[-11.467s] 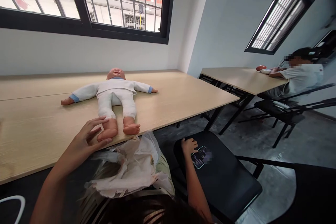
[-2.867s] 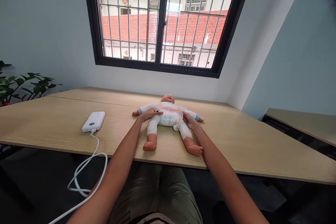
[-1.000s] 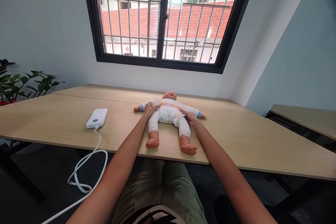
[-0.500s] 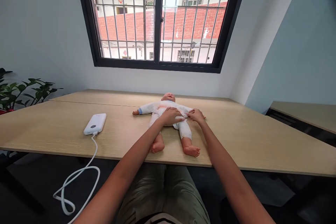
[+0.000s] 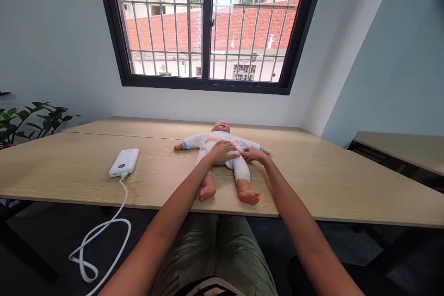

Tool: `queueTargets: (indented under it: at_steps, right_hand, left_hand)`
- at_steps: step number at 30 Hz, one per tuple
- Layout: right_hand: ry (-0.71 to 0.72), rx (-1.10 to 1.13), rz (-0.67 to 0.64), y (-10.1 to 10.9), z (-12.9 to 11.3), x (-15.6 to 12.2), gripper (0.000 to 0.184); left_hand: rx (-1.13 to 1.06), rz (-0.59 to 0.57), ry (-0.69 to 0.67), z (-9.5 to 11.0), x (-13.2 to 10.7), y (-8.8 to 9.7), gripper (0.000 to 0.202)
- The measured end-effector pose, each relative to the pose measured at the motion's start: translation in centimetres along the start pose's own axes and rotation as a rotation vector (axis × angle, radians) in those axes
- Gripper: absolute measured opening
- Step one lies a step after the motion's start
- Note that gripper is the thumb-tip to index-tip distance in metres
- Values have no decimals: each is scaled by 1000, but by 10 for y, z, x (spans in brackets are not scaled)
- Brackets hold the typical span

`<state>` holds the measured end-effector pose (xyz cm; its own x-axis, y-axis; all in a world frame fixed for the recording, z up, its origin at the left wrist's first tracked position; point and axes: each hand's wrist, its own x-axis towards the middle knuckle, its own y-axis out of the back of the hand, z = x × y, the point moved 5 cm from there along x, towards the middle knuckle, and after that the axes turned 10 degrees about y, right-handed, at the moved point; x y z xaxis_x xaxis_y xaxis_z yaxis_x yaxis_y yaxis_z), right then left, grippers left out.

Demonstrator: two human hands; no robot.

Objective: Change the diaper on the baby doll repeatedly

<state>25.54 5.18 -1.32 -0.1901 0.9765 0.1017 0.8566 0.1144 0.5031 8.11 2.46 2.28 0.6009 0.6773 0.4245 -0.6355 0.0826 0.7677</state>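
Note:
A baby doll (image 5: 241,170) in white clothes with blue cuffs lies on its back on the table, its head toward the window and its bare feet toward me. My left hand (image 5: 222,151) lies flat across the doll's belly, fingers stretched out over the cloth. At the doll's hip on the right, the fingers of my right hand (image 5: 253,154) are bent together on the edge of the white clothes (image 5: 239,142). Both hands partly cover the doll's middle, and the fingertips of the right one are hard to make out.
On the wooden table (image 5: 312,180), a white power bank (image 5: 124,162) lies to the left, its white cable (image 5: 125,194) hanging over the front edge. A leafy plant (image 5: 38,122) stands at the far left. Behind the table is a barred window (image 5: 208,84); another table (image 5: 398,150) is at right.
My right hand has moved slightly left and down, closer to the left hand at the doll's hip. The left hand stays on the belly. The whole view has shifted a little.

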Motion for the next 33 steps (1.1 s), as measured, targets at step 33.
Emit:
queueTargets:
  at_steps: [33]
  right_hand:
    - [395, 404, 276, 6, -39, -2, 37]
  left_hand:
    - [594, -5, 113, 27, 19, -27, 58]
